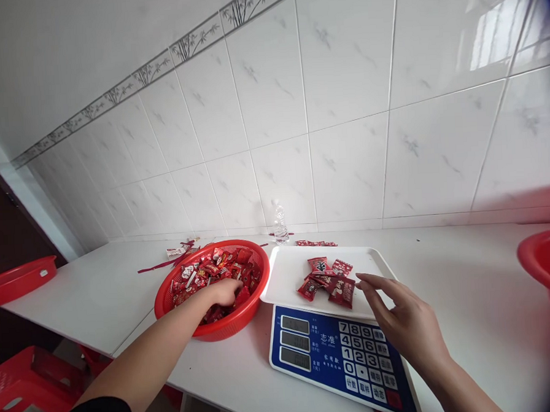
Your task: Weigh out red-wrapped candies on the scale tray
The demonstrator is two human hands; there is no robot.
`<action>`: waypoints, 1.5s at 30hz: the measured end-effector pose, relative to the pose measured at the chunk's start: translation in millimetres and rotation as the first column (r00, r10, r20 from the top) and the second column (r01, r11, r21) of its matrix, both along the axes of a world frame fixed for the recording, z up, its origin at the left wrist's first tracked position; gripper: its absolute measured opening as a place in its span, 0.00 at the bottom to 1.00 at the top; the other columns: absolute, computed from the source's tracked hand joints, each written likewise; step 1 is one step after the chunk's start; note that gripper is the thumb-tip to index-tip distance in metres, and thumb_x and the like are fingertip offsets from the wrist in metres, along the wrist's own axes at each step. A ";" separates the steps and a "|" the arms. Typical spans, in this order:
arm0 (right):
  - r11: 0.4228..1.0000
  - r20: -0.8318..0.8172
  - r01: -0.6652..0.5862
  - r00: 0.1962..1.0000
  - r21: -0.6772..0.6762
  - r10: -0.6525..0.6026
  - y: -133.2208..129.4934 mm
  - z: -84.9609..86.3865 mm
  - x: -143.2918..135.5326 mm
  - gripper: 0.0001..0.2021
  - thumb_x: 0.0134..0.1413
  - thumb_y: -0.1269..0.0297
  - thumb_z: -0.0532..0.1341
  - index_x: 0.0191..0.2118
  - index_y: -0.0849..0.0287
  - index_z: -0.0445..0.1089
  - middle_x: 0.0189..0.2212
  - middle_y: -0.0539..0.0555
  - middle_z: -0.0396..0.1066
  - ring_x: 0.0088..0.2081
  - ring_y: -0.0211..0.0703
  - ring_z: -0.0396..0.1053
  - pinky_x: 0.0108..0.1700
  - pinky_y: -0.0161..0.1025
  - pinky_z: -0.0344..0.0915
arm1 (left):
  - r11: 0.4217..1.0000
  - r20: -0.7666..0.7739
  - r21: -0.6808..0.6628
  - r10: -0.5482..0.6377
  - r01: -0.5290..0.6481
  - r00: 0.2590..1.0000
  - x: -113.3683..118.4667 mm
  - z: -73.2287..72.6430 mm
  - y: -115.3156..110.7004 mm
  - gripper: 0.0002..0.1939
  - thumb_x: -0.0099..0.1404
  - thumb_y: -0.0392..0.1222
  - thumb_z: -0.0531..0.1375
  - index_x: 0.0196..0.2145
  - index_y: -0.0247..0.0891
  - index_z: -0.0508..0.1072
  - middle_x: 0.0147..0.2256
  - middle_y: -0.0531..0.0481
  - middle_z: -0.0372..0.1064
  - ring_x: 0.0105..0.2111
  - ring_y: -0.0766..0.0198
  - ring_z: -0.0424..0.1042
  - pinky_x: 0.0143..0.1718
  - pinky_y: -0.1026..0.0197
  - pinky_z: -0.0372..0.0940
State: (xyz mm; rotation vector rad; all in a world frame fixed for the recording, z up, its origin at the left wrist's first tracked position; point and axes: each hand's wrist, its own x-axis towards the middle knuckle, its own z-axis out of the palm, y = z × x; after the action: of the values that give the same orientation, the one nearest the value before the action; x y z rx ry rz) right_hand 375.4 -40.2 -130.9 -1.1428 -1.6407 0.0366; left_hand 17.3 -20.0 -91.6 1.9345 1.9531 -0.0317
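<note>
My left hand (225, 291) reaches into a red plastic basket (237, 323) heaped with small red candy packets (204, 271). Its fingertips are down among the packets and mostly hidden. Over the right side of a white weighing tray (278, 273) is my right hand (405, 313). The thumb and forefinger stretch out beside the pile, slightly apart, with nothing visible between them. Several red and dark-red packets lie together on the tray, with one dark-red packet (342, 291) closest to my right fingertips. The tray sits on a digital scale (329, 357) with a blue panel.
A clear plastic bottle (279, 221) stands near the tiled wall. Behind the basket lie dark-red ribbons (167, 264), and a red patterned strip (316, 243) lies behind the tray. Other red basins stand at the far left (21, 281) and right edge (548, 265). A red stool (31, 391) is at lower left.
</note>
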 end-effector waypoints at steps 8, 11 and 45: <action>1.000 -0.005 -0.017 1.000 0.013 0.017 -1.5 0.1 0.1 0.15 0.59 0.52 0.53 0.37 0.53 0.74 0.32 0.53 0.77 0.28 0.43 0.72 0.23 0.37 0.64 | 0.893 0.269 0.394 0.113 -0.216 0.957 -4.1 30.9 16.9 0.06 0.59 0.33 0.54 0.35 0.41 0.63 0.30 0.54 0.64 0.28 0.65 0.65 0.31 0.64 0.61; 0.999 -0.012 -0.018 1.000 0.043 0.018 -1.0 -0.8 -0.7 0.14 0.59 0.54 0.53 0.37 0.54 0.74 0.31 0.53 0.77 0.31 0.44 0.73 0.27 0.38 0.66 | 0.865 0.434 0.424 0.065 -0.268 0.898 20.0 37.2 24.5 0.09 0.63 0.35 0.53 0.42 0.41 0.61 0.34 0.53 0.66 0.27 0.67 0.67 0.30 0.64 0.64; 0.992 -0.018 -0.080 0.996 0.093 0.082 -1.7 1.0 -0.4 0.11 0.62 0.61 0.53 0.40 0.54 0.72 0.33 0.53 0.77 0.34 0.44 0.74 0.36 0.40 0.70 | 0.640 0.631 0.720 -0.439 -0.270 0.640 161.2 -24.2 -16.4 0.17 0.71 0.48 0.48 0.53 0.41 0.64 0.54 0.41 0.65 0.57 0.57 0.62 0.58 0.50 0.57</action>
State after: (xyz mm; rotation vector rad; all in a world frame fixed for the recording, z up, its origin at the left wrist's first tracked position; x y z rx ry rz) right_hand 375.0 -41.9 -130.0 -1.0020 -1.6517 0.0250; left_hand 178.5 -36.4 -115.9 1.9354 1.2717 1.6148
